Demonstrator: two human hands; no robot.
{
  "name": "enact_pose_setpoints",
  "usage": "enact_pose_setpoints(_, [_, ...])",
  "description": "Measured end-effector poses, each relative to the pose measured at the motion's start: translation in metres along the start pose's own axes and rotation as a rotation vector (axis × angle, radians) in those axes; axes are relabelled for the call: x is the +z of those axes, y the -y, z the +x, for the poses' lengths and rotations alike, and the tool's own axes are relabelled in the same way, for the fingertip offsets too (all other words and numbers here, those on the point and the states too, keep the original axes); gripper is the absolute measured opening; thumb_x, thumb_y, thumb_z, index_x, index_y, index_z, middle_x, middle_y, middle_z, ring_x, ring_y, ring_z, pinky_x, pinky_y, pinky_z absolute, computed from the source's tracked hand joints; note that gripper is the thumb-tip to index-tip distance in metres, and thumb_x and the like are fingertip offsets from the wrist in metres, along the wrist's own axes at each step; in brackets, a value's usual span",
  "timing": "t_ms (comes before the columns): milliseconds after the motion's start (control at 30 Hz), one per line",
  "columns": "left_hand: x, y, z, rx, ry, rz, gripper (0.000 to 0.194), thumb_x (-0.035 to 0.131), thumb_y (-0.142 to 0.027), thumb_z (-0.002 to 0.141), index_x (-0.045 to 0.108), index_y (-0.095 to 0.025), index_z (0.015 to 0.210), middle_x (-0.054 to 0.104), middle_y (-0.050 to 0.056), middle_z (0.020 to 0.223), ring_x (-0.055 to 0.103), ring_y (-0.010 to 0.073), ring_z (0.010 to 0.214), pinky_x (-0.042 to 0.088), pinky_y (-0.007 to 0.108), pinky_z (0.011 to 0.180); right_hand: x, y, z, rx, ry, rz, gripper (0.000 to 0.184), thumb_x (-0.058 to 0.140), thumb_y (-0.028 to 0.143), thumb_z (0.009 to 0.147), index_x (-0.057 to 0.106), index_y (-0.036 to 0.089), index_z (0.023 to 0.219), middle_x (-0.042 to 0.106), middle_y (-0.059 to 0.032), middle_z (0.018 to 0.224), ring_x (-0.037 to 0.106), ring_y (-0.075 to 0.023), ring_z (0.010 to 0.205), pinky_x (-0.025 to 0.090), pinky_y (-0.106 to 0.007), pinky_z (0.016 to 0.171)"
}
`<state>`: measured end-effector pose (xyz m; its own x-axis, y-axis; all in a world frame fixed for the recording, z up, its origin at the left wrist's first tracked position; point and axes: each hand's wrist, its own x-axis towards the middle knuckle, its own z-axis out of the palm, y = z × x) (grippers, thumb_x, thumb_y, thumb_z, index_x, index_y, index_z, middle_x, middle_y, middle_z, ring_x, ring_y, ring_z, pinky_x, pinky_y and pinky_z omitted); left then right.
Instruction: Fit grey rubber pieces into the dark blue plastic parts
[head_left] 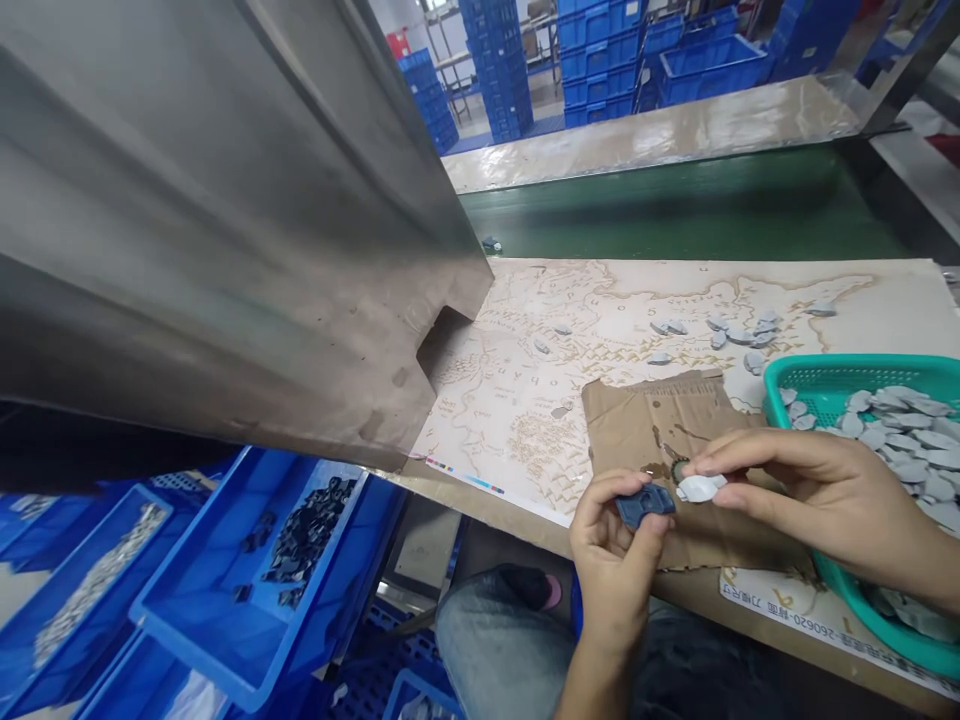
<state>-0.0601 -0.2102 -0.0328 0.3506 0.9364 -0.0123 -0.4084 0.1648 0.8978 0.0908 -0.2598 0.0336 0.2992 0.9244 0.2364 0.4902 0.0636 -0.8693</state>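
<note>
Between the thumb and fingers of my left hand [619,540] is a small dark blue plastic part [646,505] with a recessed face. My right hand [802,490] pinches a light grey, leaf-shaped plastic piece [700,488] by its right end. The two parts are close together above a torn sheet of brown cardboard [622,425]. Dark stains mark the cardboard behind my fingers. Beside my right wrist stands a green basket [862,362] heaped with similar grey pieces [915,440].
Loose grey pieces [739,336] lie on the map-printed sheet [480,420]. A large metal panel [247,230] rises at the left. Below it, a blue bin [202,590] contains dark parts [307,530]. A green conveyor belt [675,210] runs behind the table; blue crates [600,60] are stacked beyond.
</note>
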Motion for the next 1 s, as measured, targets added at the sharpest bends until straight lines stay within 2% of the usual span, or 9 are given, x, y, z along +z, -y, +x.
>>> enact_pose_setpoints(167, [0.003, -0.004, -0.001, 0.077, 0.012, -0.012, 0.030, 0.083, -0.041, 0.069, 0.066, -0.019, 0.080, 0.067, 0.003, 0.084, 0.068, 0.0121, 0.078, 0.057, 0.018, 0.067, -0.001, 0.000, -0.004, -0.046, 0.023, -0.010, 0.026, 0.068, 0.054, 0.080, 0.076, 0.029, 0.079, 0.073, -0.0014, 0.076, 0.069, -0.0146, 0.069, 0.057, -0.018, 0.059])
enact_pose_setpoints(300, [0.007, -0.007, -0.002, 0.163, 0.028, -0.010, 0.020, 0.081, -0.032, 0.073, 0.067, -0.019, 0.081, 0.068, 0.003, 0.084, 0.069, 0.0120, 0.079, 0.057, 0.019, 0.072, -0.004, -0.007, -0.006, -0.155, 0.122, -0.057, 0.010, 0.065, 0.037, 0.088, 0.072, 0.033, 0.094, 0.073, 0.0033, 0.087, 0.069, -0.0092, 0.079, 0.056, -0.014, 0.068])
enact_pose_setpoints(367, [0.007, -0.008, -0.002, 0.191, 0.043, -0.015, 0.017, 0.080, -0.027, 0.074, 0.068, -0.020, 0.083, 0.069, 0.003, 0.085, 0.070, 0.0120, 0.081, 0.057, 0.019, 0.074, -0.004, -0.009, -0.005, -0.209, 0.147, -0.078, 0.010, 0.065, 0.030, 0.089, 0.069, 0.032, 0.097, 0.073, 0.0044, 0.089, 0.069, -0.0078, 0.082, 0.055, -0.012, 0.072])
enact_pose_setpoints(567, [0.003, -0.007, -0.001, 0.234, 0.065, 0.017, 0.013, 0.079, -0.022, 0.076, 0.071, -0.022, 0.087, 0.070, 0.001, 0.086, 0.070, 0.0107, 0.082, 0.057, 0.017, 0.075, -0.002, -0.007, -0.005, -0.345, 0.122, -0.097, 0.011, 0.064, 0.020, 0.088, 0.066, 0.029, 0.096, 0.072, 0.0046, 0.087, 0.069, -0.0088, 0.081, 0.056, -0.013, 0.072])
enact_pose_setpoints(700, [-0.002, -0.005, -0.003, 0.266, 0.120, 0.040, 0.014, 0.078, -0.022, 0.077, 0.071, -0.023, 0.089, 0.071, 0.001, 0.086, 0.070, 0.0102, 0.084, 0.056, 0.016, 0.077, 0.000, -0.006, -0.004, -0.448, 0.130, -0.118, 0.011, 0.063, 0.016, 0.088, 0.063, 0.026, 0.093, 0.073, 0.0029, 0.087, 0.070, -0.0084, 0.084, 0.056, -0.012, 0.078])
enact_pose_setpoints(867, [-0.007, -0.006, -0.004, 0.260, 0.174, 0.012, 0.016, 0.079, -0.024, 0.075, 0.071, -0.022, 0.089, 0.071, 0.001, 0.085, 0.070, 0.0103, 0.082, 0.056, 0.017, 0.074, 0.002, -0.007, -0.003, -0.443, 0.160, -0.048, 0.011, 0.064, 0.018, 0.089, 0.061, 0.028, 0.094, 0.073, 0.0046, 0.085, 0.069, -0.0054, 0.085, 0.055, -0.009, 0.079])
enact_pose_setpoints(1000, [-0.008, -0.004, -0.001, 0.166, 0.169, -0.025, 0.018, 0.081, -0.029, 0.073, 0.070, -0.020, 0.085, 0.071, 0.003, 0.086, 0.069, 0.0121, 0.082, 0.057, 0.019, 0.075, 0.003, -0.020, -0.012, -0.360, 0.189, -0.097, 0.004, 0.061, 0.033, 0.091, 0.064, 0.033, 0.087, 0.071, 0.0021, 0.083, 0.069, -0.0093, 0.080, 0.058, -0.016, 0.071])
